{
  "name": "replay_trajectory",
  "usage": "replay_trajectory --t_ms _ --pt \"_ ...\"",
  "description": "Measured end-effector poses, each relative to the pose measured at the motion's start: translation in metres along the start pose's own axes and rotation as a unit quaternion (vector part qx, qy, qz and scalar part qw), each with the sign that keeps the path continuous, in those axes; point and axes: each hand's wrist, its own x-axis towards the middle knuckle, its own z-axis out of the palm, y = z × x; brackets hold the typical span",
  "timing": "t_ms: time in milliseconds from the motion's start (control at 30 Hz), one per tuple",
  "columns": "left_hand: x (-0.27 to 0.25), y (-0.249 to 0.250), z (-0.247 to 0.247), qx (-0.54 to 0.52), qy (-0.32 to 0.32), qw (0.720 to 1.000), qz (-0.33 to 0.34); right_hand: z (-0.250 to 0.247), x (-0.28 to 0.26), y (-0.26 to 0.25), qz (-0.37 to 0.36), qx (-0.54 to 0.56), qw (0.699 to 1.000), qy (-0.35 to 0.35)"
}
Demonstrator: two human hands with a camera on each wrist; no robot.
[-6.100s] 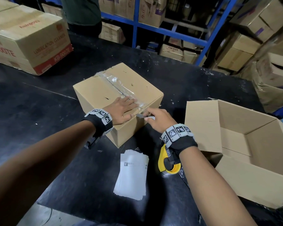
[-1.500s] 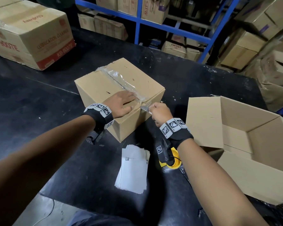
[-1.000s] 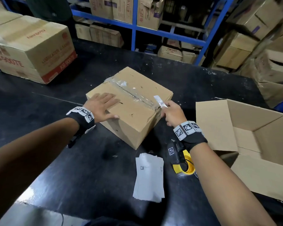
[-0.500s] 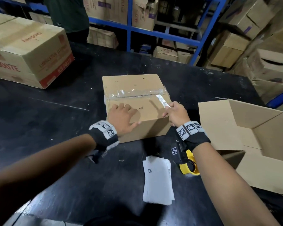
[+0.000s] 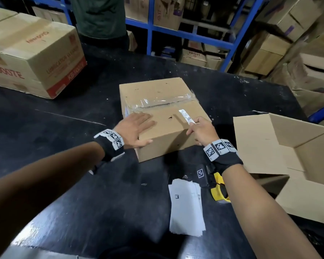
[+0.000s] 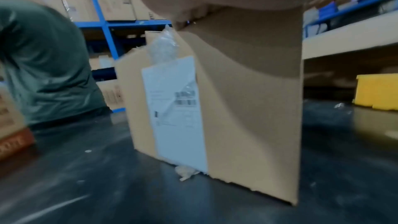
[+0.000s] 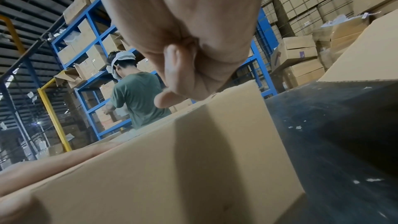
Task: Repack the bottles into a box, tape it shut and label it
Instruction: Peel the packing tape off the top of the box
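Observation:
A closed brown box [image 5: 157, 90] stands mid-table, with clear crinkled tape [image 5: 163, 101] running left to right across its top seam. My left hand [image 5: 137, 126] lies flat on the top near-left corner, thumb down the front edge. My right hand [image 5: 200, 129] is at the near-right edge and pinches a thin silvery blade-like strip [image 5: 184, 115] that points up over the lid. In the left wrist view the box [image 6: 247, 108] carries a white label [image 6: 174, 108] on one side. The right wrist view shows curled fingers [image 7: 183, 57] above the box [image 7: 172, 168]. No bottles are in view.
An empty open carton [image 5: 269, 146] lies on its side at the right. A stack of white labels [image 5: 185, 208] and a yellow tape dispenser [image 5: 218, 191] lie near me. A large printed carton [image 5: 32, 53] sits far left. A person in a green shirt [image 5: 99, 17] stands behind the black table [image 5: 64, 184].
The box has been turned so its taped seam runs left to right. My left hand moved to the near-left corner. My right hand came off the tape end, still pinching the strip.

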Motion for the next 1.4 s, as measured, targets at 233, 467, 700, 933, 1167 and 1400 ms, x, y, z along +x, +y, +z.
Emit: replay_trajectory --t_ms 233,467,700,933,1167,1400 --pt "0.044 0.102 0.004 -0.033 0.049 0.983 -0.176 -0.015 0.0 0.002 0.011 0.017 0.999 0.029" --pt "0.039 0.088 -0.009 -0.092 0.156 0.98 0.078 -0.014 0.0 0.001 0.007 0.017 0.999 0.032" --pt "0.021 -0.011 -0.008 0.003 0.045 0.991 0.13 -0.002 0.004 0.003 -0.013 -0.034 0.999 0.011" --pt "0.037 0.022 0.001 0.015 -0.006 1.0 0.011 -0.001 0.0 0.002 0.001 -0.036 0.999 0.015" --pt "0.076 0.083 0.003 0.004 0.01 0.997 -0.072 -0.012 -0.012 0.012 0.032 -0.04 0.997 0.052" --pt "0.08 0.058 -0.003 0.018 -0.019 1.0 0.008 -0.024 -0.033 0.025 0.098 0.016 0.993 0.071"
